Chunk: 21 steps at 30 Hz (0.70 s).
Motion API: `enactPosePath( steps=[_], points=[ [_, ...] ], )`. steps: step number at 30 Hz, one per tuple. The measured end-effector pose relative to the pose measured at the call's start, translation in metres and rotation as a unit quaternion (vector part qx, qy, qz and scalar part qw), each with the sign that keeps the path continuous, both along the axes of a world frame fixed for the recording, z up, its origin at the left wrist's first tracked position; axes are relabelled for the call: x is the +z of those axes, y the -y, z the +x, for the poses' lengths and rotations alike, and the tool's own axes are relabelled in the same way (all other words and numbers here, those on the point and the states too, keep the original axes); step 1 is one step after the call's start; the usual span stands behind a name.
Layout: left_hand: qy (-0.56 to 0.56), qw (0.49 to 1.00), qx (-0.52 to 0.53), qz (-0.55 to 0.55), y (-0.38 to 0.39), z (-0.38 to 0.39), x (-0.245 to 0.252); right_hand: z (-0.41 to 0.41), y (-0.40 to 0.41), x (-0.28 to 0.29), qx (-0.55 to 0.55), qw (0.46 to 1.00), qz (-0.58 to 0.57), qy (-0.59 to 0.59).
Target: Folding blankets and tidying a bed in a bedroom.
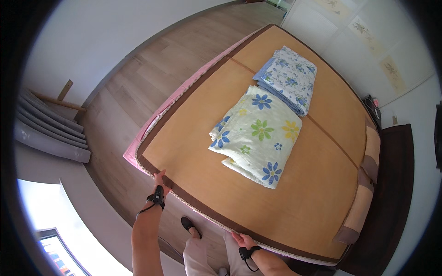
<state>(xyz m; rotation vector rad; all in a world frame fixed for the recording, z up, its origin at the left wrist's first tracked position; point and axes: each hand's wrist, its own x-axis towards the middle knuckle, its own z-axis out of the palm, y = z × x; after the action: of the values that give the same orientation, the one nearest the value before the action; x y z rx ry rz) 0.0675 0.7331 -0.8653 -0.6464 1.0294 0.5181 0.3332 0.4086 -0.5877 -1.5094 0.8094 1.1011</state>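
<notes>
A tan sleeping mat [193,165] with a brown border covers the bed. At the near-left corner, my left hand [161,181] grips the bed's edge, with a finger over the brown border. Farther right along the same side, my right hand [244,239] is curled at the edge trim; its fingertips are partly hidden. A folded white quilt with large blue, green and yellow flowers [255,138] lies on the mat. Touching it on the far side is a folded blue-and-white floral quilt [291,77]. Both wrists wear black strapped devices.
Two tan-and-brown pillows [355,214] lie by the dark headboard [393,193]. Pink fabric [133,151] shows below the mat at the left. Grey curtains [51,131] hang at the left, beside wood-look flooring [117,107]. A patterned white wardrobe [345,45] stands beyond the bed.
</notes>
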Motion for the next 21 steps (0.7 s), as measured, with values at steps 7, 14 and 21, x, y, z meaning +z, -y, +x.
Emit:
enactPosePath(
  steps=[7,14,21],
  points=[
    [-0.069,0.994,-0.083,-0.027,0.008,0.02,0.041,0.017,0.017,0.028,-0.03,0.999,-0.011,0.009],
    [0.0,0.989,0.026,0.144,0.005,0.025,0.043,0.029,0.017,0.028,-0.047,0.998,-0.043,-0.002],
    [0.026,0.995,-0.071,0.063,-0.005,0.022,0.068,0.044,-0.006,0.056,0.026,0.987,-0.159,-0.014]
  ],
)
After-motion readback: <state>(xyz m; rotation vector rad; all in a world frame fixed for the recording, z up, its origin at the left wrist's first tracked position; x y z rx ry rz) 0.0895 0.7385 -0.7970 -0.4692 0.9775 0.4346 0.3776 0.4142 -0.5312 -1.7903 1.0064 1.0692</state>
